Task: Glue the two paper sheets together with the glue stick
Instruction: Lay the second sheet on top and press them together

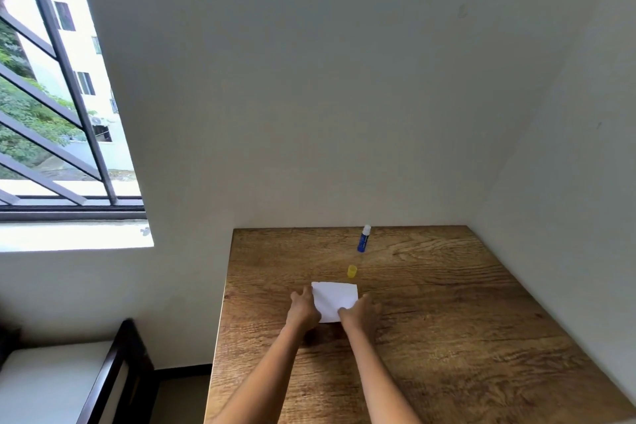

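Note:
A small white paper (334, 299) lies flat on the wooden table (447, 320); only one sheet shows, so I cannot tell whether a second lies under it. My left hand (304, 310) rests on its left edge, fingers spread flat. My right hand (361, 315) presses on its near right corner. Beyond the paper stands the yellow cap (352, 270), apart from the blue glue stick (363, 238), which stands upright and uncapped near the table's far edge.
White walls close the table in at the back and on the right. A barred window (62, 107) is at the left. A dark-framed piece of furniture with a white top (113, 379) sits low beside the table's left edge.

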